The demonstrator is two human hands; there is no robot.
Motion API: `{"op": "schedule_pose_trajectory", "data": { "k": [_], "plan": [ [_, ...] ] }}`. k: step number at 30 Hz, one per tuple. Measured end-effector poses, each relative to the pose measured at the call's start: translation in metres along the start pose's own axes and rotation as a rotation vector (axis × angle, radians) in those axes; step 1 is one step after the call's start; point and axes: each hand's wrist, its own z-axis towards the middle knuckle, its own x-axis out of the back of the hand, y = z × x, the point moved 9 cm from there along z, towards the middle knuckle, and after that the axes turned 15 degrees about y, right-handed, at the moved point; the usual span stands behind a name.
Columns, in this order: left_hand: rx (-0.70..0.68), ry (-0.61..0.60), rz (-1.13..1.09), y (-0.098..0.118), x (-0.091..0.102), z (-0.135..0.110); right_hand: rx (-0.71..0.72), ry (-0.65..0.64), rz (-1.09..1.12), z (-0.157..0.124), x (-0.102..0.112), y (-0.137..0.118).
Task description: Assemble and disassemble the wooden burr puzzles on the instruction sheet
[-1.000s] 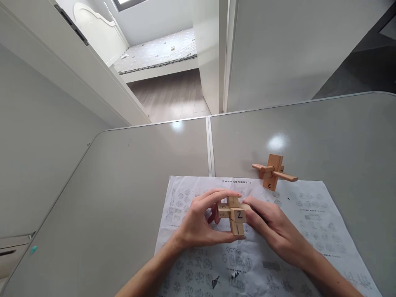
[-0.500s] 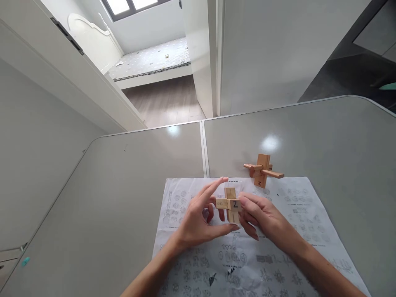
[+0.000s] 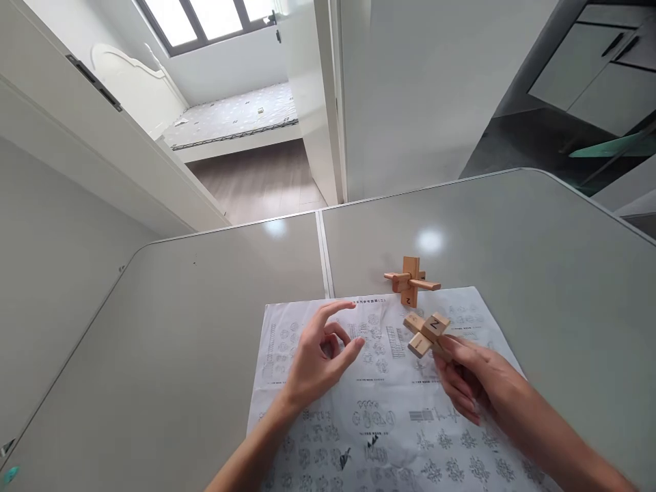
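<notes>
My right hand (image 3: 474,376) pinches a light wooden burr puzzle (image 3: 421,343) by its right side, above the printed sheet. The puzzle is tilted, and a dark "2" marks its raised block. My left hand (image 3: 325,352) is apart from it, hovering over the sheet's left part with thumb and fingers spread in a curve, nothing between them. Behind the held puzzle a second, redder wooden puzzle (image 3: 410,294) stands at the sheet's far edge, with thin flat pieces sticking out sideways and a "2" on its front.
The large printed sheet (image 3: 394,393) with rows of puzzle diagrams lies on the grey table (image 3: 205,342). A pale seam strip (image 3: 324,256) crosses the table. Past its far edge are an open door (image 3: 307,102), a bed (image 3: 230,116) and white cabinets (image 3: 599,75).
My right hand has carried the light wooden puzzle right, away from my left hand, and turned it. My left hand has let go and stays on the left. The view has shifted slightly rightward.
</notes>
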Motion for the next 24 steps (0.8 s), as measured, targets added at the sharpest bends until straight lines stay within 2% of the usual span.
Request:
{"op": "schedule_pose_trajectory", "data": {
  "k": [5,9,15,24],
  "plan": [
    [0.002,0.008,0.002,0.003,0.000,0.003,-0.105,0.157,0.137,-0.001,0.036,0.015],
    [-0.003,0.000,0.026,0.005,0.000,0.005,-0.129,0.248,0.185,0.001,0.050,0.007],
    [-0.010,0.001,0.059,0.004,0.002,0.006,-0.116,0.273,0.216,0.005,0.050,-0.008],
    [-0.038,-0.013,0.072,0.006,0.002,0.006,-0.178,0.294,0.231,0.016,0.052,-0.002]
  ]
}}
